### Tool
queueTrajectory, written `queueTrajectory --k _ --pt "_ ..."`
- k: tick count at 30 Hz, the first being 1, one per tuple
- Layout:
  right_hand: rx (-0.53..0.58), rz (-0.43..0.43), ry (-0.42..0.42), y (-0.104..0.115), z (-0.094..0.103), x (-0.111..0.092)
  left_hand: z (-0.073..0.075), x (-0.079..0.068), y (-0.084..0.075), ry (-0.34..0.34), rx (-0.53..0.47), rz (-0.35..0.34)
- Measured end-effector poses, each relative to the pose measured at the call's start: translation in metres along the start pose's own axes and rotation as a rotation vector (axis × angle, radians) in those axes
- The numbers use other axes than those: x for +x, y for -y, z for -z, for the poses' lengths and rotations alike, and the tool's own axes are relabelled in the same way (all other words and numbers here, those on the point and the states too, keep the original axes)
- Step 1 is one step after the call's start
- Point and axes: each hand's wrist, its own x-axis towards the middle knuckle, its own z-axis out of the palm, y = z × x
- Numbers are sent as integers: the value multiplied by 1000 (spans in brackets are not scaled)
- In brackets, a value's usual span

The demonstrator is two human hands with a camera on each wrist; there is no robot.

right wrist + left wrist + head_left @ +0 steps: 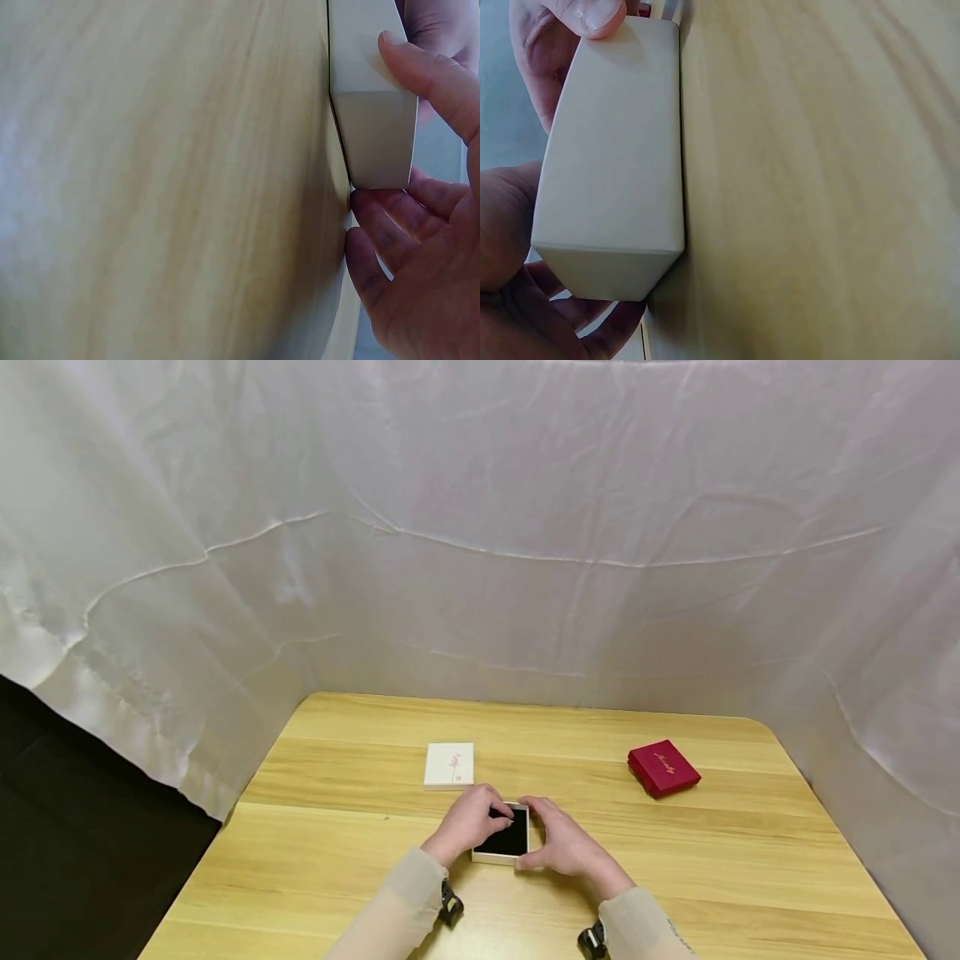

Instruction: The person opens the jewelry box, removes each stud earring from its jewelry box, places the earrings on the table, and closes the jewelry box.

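A shallow white box base (497,859) with a black lining (506,842) lies on the table between the hands. My right hand (564,843) grips its right end, thumb on the near wall and fingers at the far side; the thumb (412,64) shows against the white wall in the right wrist view. My left hand (467,820) is bent over the left part of the box, its thumb and forefinger close together above the black lining. Whether they pinch something small there I cannot tell. In the left wrist view, the left fingers (611,330) reach past the box's end.
A flat white lid (448,767) with pink lettering lies just beyond the left hand. Farther right on the table sits a red box (663,768) with gold script. Pale curtains (525,610) hang behind the wooden table (337,827) and along its sides.
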Motion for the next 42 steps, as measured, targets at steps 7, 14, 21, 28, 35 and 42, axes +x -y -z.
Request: queueTrajectory --k 7,14,21,28,35,42 --pt "-8 1 1 0 0 0 0 0 -1 6 -6 -14" --pt "-1 -4 0 0 0 0 0 1 0 17 1 14" --pt "-3 -2 -5 1 0 -1 1 -1 0 12 3 -1" --pt "-1 -5 -5 0 0 -1 2 -2 -1 38 0 -8" --pt "-4 -24 0 -1 0 -1 2 -4 1 34 -11 -22" --pt "5 -11 -2 0 1 -1 7 -9 3 3 -56 -21"
